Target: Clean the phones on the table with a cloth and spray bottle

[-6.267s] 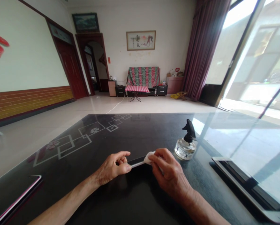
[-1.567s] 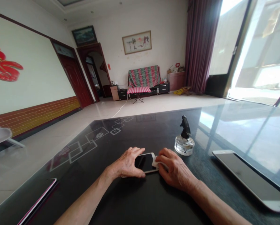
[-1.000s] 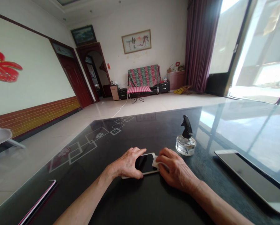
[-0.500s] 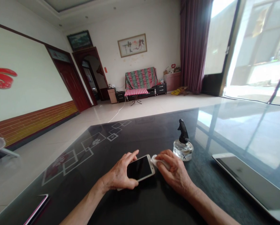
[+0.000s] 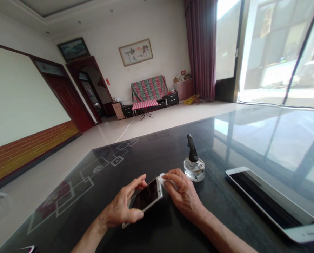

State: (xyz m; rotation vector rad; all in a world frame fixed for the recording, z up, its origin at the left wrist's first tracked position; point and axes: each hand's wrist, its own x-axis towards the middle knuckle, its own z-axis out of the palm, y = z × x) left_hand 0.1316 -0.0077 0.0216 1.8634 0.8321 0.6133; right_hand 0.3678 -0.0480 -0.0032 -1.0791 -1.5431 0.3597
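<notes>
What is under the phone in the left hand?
The dark tabletop shows around and below the phone. The spot directly beneath and the phone's back are covered by the phone itself, and the left hand hides part of its near end.

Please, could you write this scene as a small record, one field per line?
Left hand: holds a white-framed rectangular phone with black screen, tilted
Right hand: pinches a crumpled white wipe at the phone's upper right corner
Standing: round clear spray bottle with black trigger head
Lying, far right: white-framed rectangular tablet with dark screen
Surface: glossy black tabletop, pale square-and-flower pattern
</notes>
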